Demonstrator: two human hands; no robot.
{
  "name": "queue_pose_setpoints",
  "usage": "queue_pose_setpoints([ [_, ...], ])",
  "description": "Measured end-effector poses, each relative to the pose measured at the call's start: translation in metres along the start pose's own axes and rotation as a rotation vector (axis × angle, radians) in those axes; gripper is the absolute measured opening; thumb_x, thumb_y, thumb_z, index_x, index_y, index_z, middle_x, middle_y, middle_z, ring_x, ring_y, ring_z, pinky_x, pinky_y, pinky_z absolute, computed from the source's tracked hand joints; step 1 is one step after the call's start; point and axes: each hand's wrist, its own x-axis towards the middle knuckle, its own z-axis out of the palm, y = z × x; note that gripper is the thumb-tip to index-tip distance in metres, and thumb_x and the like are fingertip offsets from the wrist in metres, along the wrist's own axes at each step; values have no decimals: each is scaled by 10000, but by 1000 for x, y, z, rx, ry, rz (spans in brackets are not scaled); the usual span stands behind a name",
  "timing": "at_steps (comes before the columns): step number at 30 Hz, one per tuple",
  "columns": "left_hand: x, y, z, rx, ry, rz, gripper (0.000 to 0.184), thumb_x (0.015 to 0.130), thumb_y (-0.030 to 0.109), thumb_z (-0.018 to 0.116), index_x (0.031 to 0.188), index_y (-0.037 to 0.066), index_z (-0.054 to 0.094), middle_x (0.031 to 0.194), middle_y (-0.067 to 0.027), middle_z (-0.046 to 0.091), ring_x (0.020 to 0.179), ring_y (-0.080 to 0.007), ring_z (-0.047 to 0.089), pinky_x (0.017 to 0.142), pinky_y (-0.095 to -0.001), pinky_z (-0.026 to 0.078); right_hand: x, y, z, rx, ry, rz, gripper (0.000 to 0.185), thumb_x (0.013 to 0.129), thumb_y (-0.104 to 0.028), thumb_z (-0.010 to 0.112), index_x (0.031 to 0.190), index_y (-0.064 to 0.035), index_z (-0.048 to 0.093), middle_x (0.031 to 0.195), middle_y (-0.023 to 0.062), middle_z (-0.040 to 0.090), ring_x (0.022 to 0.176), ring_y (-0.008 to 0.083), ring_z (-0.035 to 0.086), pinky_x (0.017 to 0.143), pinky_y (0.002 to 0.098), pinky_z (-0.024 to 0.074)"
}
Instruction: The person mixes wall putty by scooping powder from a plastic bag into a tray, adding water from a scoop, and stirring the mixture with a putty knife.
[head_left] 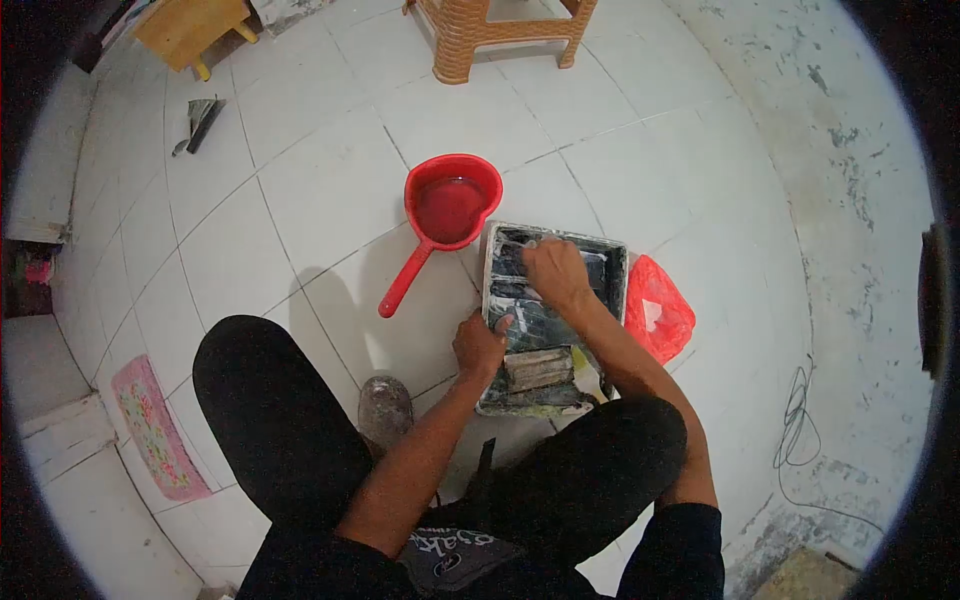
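Note:
A dark paint tray [542, 326], smeared with white paint, lies on the floor in front of me. My left hand [481, 346] grips its left rim, with the thumb over the inner side. Inside the tray's far end, my right hand [556, 270] is closed, knuckles up; whatever its fingers hold is hidden beneath them. At the near end lie a worn, beige ribbed piece [538, 370] and a paintbrush [586, 376] with a pale head, partly covered by my right forearm and knee.
A red dipper [453, 205] holding liquid stands left of the tray. A red plastic bag [660, 310] touches the right side. Farther off are a brown woven-pattern stool [452, 45], a wooden table [190, 30], a pink mat [158, 428] and a loose cable [797, 420].

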Motion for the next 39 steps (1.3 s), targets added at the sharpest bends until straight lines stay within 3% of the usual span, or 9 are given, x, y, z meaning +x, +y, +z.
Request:
queue_pose_setpoints([
  [6, 0, 10, -13, -64, -71, -73, 664, 867, 616, 640, 961, -42, 642, 826, -269, 661, 856, -434, 681, 734, -542, 539, 2, 4, -18, 37, -58, 2, 147, 792, -156, 613, 756, -70, 726, 761, 150, 703, 746, 300, 712, 652, 426, 569],
  [14, 2, 10, -14, -47, -90, -81, 606, 874, 559, 667, 988, -36, 643, 841, -260, 672, 877, -441, 677, 737, -544, 535, 13, 4, -15, 178, 85, -84, 146, 788, -138, 575, 702, -59, 664, 662, 179, 647, 643, 350, 679, 611, 451, 555],
  [21, 1, 9, -16, -148, -104, -39, 593, 877, 538, 676, 1022, -36, 638, 867, -263, 678, 883, -453, 673, 746, -542, 531, 18, 2, -10, 118, 20, -124, 150, 796, -138, 612, 717, -56, 710, 739, 191, 689, 732, 329, 712, 666, 444, 574],
  [24, 1, 5, -9, -57, -59, -33, 588, 883, 542, 667, 1030, -26, 642, 871, -258, 681, 883, -448, 675, 746, -541, 530, 9, 32, 1, 88, -31, 61, 176, 791, -180, 636, 746, -28, 714, 763, 229, 685, 740, 361, 705, 652, 462, 555],
  [27, 0, 13, -19, -98, -98, -94, 592, 886, 545, 663, 1033, -28, 643, 876, -253, 684, 878, -447, 675, 744, -537, 529, -8, 83, 35, 297, 213, 116, 202, 767, -176, 672, 656, -8, 651, 650, 157, 659, 608, 282, 670, 575, 423, 539],
  [29, 1, 8, -13, -110, -83, -61, 592, 886, 546, 663, 1033, -27, 643, 868, -250, 684, 862, -442, 678, 740, -536, 529, -18, 95, 26, 939, -393, 666, 311, 787, -225, 704, 610, 6, 594, 537, 72, 562, 470, 192, 550, 468, 376, 454],
  [33, 0, 8, -14, -147, -66, -39, 568, 874, 521, 693, 1011, -28, 647, 841, -240, 684, 810, -426, 685, 721, -529, 529, -32, 97, 56, 1288, -416, 818, 383, 859, -246, 723, 572, -41, 576, 497, 13, 463, 416, 115, 396, 388, 338, 305],
  [37, 2, 9, -16, -169, -106, -48, 592, 870, 544, 688, 998, -34, 652, 804, -219, 677, 772, -412, 684, 715, -523, 531, -23, 91, 73, 1278, -422, 745, 359, 849, -219, 737, 575, -56, 573, 501, 8, 468, 404, 114, 373, 373, 337, 264],
  [39, 3, 13, -20, -114, -155, -83, 591, 867, 544, 692, 980, -35, 656, 771, -193, 666, 747, -402, 678, 711, -514, 534, -12, 85, 72, 1266, -467, 709, 227, 828, -221, 739, 713, -29, 700, 556, 6, 541, 425, 118, 423, 384, 335, 274],
])
